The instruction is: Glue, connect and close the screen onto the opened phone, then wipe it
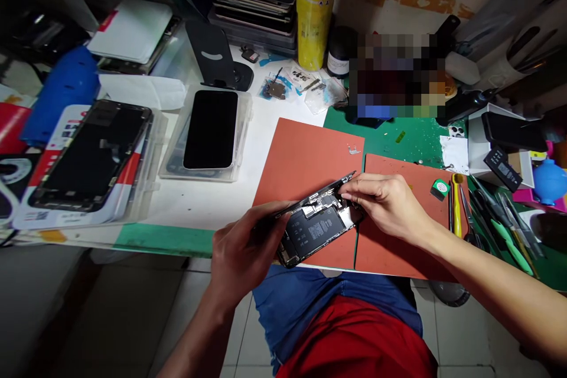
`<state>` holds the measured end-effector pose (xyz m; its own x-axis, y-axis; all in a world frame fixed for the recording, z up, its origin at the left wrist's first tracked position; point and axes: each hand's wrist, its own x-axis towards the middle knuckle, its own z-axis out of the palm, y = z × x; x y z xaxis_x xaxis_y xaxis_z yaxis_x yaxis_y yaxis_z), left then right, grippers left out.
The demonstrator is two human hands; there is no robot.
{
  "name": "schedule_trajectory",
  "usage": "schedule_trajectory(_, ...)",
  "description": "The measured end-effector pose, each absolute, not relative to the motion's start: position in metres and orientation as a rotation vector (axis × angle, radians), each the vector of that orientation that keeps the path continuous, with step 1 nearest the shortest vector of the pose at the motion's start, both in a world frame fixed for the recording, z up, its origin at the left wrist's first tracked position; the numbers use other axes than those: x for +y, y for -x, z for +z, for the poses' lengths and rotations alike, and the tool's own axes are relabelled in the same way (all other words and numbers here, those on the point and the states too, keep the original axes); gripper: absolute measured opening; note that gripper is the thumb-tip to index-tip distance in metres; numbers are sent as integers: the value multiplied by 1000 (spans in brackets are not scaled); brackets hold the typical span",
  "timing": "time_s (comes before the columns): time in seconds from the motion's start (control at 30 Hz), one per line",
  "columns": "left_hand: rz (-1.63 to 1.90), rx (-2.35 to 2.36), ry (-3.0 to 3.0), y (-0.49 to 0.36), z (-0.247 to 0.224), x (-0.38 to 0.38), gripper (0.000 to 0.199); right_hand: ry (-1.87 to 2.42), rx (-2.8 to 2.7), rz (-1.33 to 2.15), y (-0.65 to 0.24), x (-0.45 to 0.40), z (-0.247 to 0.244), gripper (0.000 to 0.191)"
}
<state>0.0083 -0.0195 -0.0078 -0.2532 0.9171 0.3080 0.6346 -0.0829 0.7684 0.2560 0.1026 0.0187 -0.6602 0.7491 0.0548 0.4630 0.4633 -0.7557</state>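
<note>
Our left hand (241, 245) clasps the phone (316, 230); whether our right hand (392, 201) grips is unclear — hard tugging risks internal damage.

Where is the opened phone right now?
In the head view, just below and right of centre: the left hand grips the opened phone over the orange mat, the right hand at its right end.

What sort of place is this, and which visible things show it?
Probably a small phone-repair workbench: it has an opened black rectangular phone, what looks like a loose black screen panel, and a slim bright-green hand tool.
</note>
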Motion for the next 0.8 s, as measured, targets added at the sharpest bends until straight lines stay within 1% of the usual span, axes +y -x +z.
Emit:
schedule_trajectory(0.17,1254,1902,-1648,-11,-6,-20,12,982,-2437,871,-258,99,17,35)
schedule_trajectory(0.37,1238,1907,-1635,-12,-3,-20,11,1014,-2564,521,-259,88,12,42)
schedule_trajectory(0.53,1239,1836,-1682,-8,-5,-19,15,1013,-2566,338,-258,83,8,38)
schedule_trajectory(0.63,1251,1777,-1722,-5,-7,-19,22,994,-2543,302,-260,80,13,31)
schedule_trajectory(0.73,1263,1774,-1712,-5,-8,-19,21,901,-2552,304,-263,71,21,22)
schedule_trajectory(0.8,1254,1776,-1715,-5,-7,-19,20,810,-2587,311,-264,62,24,24)
